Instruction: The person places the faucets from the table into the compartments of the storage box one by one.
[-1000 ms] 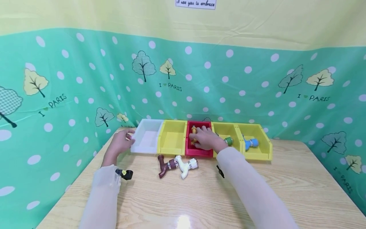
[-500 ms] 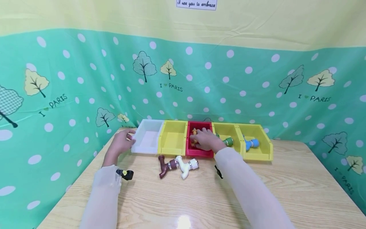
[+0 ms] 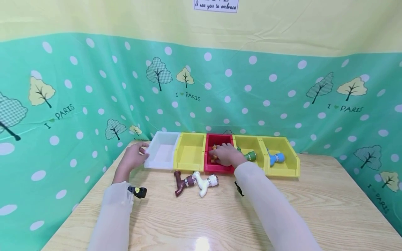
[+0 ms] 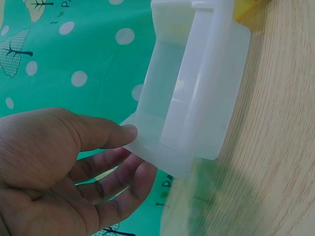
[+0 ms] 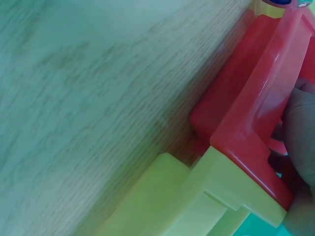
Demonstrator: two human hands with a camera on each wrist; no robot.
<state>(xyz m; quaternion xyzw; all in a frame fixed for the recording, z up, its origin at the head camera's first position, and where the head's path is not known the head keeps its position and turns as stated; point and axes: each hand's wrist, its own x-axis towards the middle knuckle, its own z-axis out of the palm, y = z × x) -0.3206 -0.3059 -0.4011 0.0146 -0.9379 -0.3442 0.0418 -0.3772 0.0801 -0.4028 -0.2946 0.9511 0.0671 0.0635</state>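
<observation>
Green tap [image 3: 251,156] and blue tap [image 3: 276,158] sit binned, centre-right; maroon tap [image 3: 180,183], white tap [image 3: 204,182] don't yet. Left hand [image 3: 133,157] pinches white bin [image 3: 158,164]; right hand [image 3: 226,154] covers orange tap [image 3: 214,147], grip unclear.

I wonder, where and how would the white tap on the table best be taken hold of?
The white tap is probably best pinched by its thick knob, coming from above and the right: it lies on the table with that end pointing right, away from the maroon tap, which crowds its left side.
</observation>
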